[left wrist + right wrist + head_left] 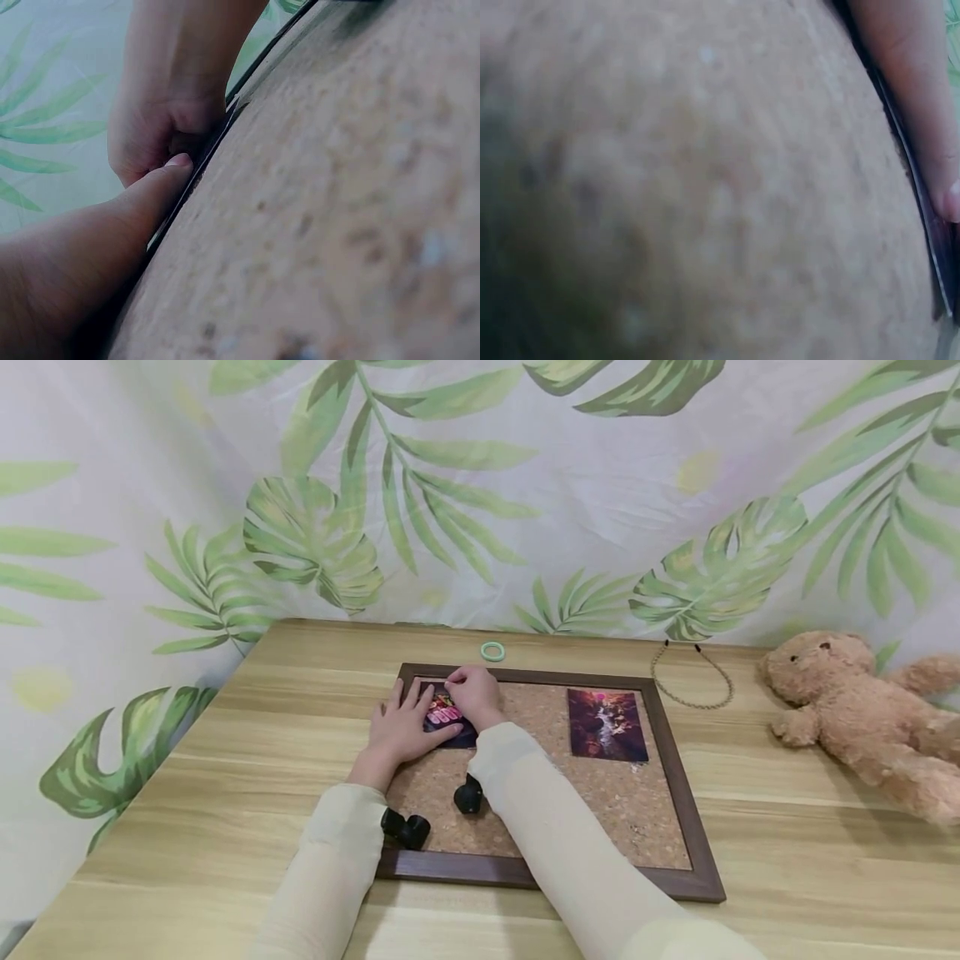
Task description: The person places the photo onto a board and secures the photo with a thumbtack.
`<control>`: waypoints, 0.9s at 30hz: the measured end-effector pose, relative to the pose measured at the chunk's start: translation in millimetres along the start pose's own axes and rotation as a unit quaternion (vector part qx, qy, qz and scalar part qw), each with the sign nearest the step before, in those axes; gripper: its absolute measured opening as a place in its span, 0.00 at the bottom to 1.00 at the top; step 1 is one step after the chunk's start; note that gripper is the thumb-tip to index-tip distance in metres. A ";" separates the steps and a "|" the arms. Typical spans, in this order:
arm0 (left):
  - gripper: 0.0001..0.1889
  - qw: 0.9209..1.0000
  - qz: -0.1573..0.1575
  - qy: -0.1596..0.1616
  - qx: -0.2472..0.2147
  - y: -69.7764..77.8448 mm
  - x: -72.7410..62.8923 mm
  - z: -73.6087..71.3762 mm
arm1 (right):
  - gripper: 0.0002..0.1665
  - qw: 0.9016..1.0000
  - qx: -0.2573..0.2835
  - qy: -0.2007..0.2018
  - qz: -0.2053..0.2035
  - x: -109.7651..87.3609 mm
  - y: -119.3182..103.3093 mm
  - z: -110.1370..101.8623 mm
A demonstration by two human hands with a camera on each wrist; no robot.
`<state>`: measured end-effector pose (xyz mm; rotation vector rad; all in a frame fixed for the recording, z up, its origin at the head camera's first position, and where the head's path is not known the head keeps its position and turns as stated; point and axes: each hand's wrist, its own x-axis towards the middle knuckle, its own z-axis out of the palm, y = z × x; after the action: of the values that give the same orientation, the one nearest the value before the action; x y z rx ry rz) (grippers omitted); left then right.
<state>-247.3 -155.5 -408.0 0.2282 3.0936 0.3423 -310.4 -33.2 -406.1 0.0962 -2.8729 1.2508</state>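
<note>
A dark photo card (459, 739) with a bright pink picture lies on the framed cork board (525, 810), towards its upper left. My left hand (401, 727) rests on the card and the frame's left edge with its fingers spread. At the card's top, my right hand (476, 693) has curled fingers and its thumb and fingertip pinch together. Whatever is between them is covered by the fingers. In the left wrist view the right hand (169, 127) touches down close to the left thumb (161, 184). The right wrist view shows one finger (919, 112) against the card's edge.
A second photo (606, 727) with a pink dot at its top lies on the board's upper right. Behind the board is a pale green ring (492, 651). A chain (693, 703) and teddy bear (862, 718) lie to the right. Black devices (408, 831) sit at both wrists.
</note>
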 end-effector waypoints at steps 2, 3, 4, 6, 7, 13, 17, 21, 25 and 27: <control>0.47 1.000 -0.001 -0.001 0.001 0.0 0.0 -0.1 | 0.05 1.000 -0.006 -0.002 -0.002 0.3 0.1 0.0; 0.47 1.000 -0.002 -0.001 0.002 -0.1 0.0 0.0 | 0.05 1.000 -0.006 -0.003 -0.003 0.3 0.1 0.0; 0.47 1.000 -0.002 -0.001 0.001 -0.3 -0.1 0.0 | 0.05 1.000 -0.007 -0.002 -0.003 0.3 0.1 0.0; 0.47 1.000 -0.004 -0.001 0.001 -0.5 -0.1 0.1 | 0.05 1.000 -0.008 0.000 -0.006 0.1 0.0 0.0; 0.47 1.000 -0.004 0.000 0.001 -0.6 0.0 0.2 | 0.05 1.000 -0.008 0.001 -0.006 -0.1 -0.1 -0.1; 0.47 1.000 -0.001 -0.001 -0.004 -0.7 1.0 0.9 | 0.05 1.000 -0.009 0.007 0.008 -0.4 -0.4 0.2; 0.47 1.000 -0.002 -0.003 -0.004 -0.5 1.5 1.7 | 0.05 1.000 -0.018 0.011 0.018 -0.4 -1.2 0.8; 0.47 1.000 -0.003 -0.008 -0.005 -0.8 1.1 1.6 | 0.05 0.999 -0.032 0.007 0.027 -1.5 -3.0 1.3; 0.47 1.000 0.000 -0.004 -0.008 -0.9 1.0 1.3 | 0.05 0.999 -0.034 0.010 0.021 -2.6 -3.3 1.1; 0.47 1.000 0.000 -0.005 -0.007 -1.0 0.7 1.3 | 0.05 0.999 -0.028 0.013 0.010 -3.4 -2.2 1.6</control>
<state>-248.2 -156.1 -409.5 0.2281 3.0807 0.3630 -306.8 -35.8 -405.7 0.0500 -2.8918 1.1637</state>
